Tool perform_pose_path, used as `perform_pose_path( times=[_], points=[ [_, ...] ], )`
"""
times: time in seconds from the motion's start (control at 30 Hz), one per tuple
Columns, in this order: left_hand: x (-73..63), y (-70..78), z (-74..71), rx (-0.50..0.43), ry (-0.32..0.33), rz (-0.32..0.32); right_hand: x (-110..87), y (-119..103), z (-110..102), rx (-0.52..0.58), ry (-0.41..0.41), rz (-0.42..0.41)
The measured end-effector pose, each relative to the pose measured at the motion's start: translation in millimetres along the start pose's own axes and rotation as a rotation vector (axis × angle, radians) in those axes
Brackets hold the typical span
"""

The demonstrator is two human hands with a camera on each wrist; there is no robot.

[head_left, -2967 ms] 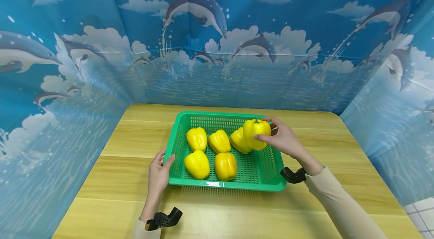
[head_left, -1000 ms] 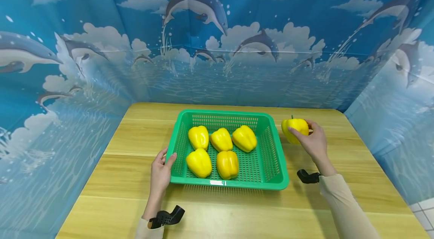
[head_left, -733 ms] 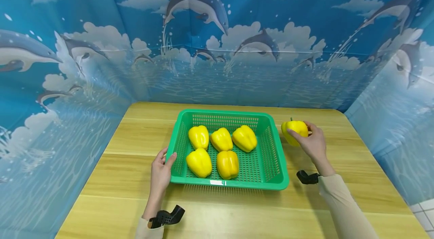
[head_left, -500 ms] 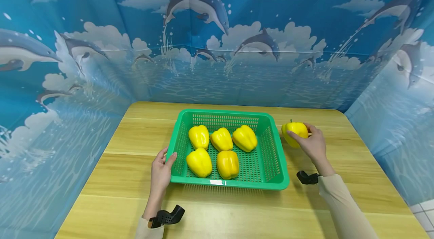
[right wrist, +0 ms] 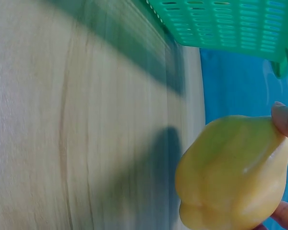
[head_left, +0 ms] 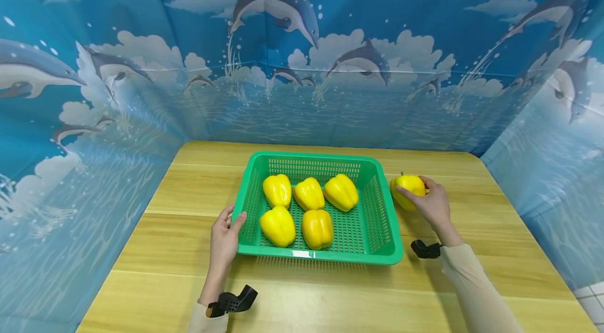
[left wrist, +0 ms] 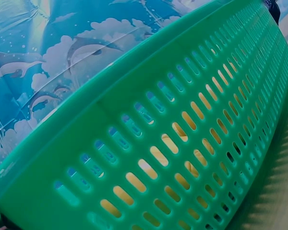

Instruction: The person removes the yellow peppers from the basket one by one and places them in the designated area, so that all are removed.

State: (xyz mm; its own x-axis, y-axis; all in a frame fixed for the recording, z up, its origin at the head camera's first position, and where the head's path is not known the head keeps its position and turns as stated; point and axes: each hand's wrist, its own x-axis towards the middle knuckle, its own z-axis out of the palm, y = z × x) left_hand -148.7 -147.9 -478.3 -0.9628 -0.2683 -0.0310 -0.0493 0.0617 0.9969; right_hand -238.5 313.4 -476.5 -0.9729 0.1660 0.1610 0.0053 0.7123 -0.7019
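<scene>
A yellow bell pepper with a green stem is gripped by my right hand between thumb and fingers, just right of the basket. In the right wrist view this bell pepper hangs close over the table, its shadow beside it. My left hand holds the left rim of the green plastic basket, thumb over the edge. Several more yellow bell peppers lie inside, among them a back-right one and a front-left one. The left wrist view is filled by the slotted basket wall.
The basket stands mid-table on a light wooden table. A blue dolphin-print curtain hangs behind and along both sides. Bare wood shows right of the held pepper and in front of the basket.
My right hand has carried a bell pepper out of the basket's right side, past the rim, then lowered it toward the table. My left hand has kept its hold on the basket.
</scene>
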Motion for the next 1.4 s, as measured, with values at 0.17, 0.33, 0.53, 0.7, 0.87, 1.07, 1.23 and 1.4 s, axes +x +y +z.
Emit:
perform_pose_path(
  times=[0.17, 0.33, 0.53, 0.7, 0.87, 1.07, 1.23, 1.4],
  points=[
    [0.0, 0.6, -0.6, -0.002, 0.0, -0.004, 1.8, 0.7, 5.8, 0.009, -0.026, -0.005],
    [0.0, 0.4, -1.0, 0.005, 0.006, -0.007, 2.5, 0.5, 9.4, 0.024, -0.053, 0.017],
    [0.9, 0.0, 1.3, -0.008, -0.004, 0.003, 2.6, 2.1, 8.1, 0.005, -0.068, 0.047],
    [1.9, 0.1, 3.1, -0.013, -0.006, 0.005, 3.9, 3.0, 7.7, -0.012, -0.075, 0.04],
    [1.7, 0.2, 3.3, -0.023, 0.002, 0.004, 5.9, 3.1, 7.6, -0.014, -0.093, 0.078],
    [1.5, 0.2, 2.7, -0.035, 0.008, -0.002, 6.4, 2.4, 7.5, -0.018, -0.108, 0.083],
    [1.0, -0.2, 1.3, -0.027, 0.009, -0.005, 5.2, 4.2, 10.4, 0.015, -0.112, 0.092],
    [-0.9, -1.1, 1.4, -0.009, 0.007, 0.0, 3.1, 10.0, 14.2, 0.024, -0.109, 0.08]
  ],
)
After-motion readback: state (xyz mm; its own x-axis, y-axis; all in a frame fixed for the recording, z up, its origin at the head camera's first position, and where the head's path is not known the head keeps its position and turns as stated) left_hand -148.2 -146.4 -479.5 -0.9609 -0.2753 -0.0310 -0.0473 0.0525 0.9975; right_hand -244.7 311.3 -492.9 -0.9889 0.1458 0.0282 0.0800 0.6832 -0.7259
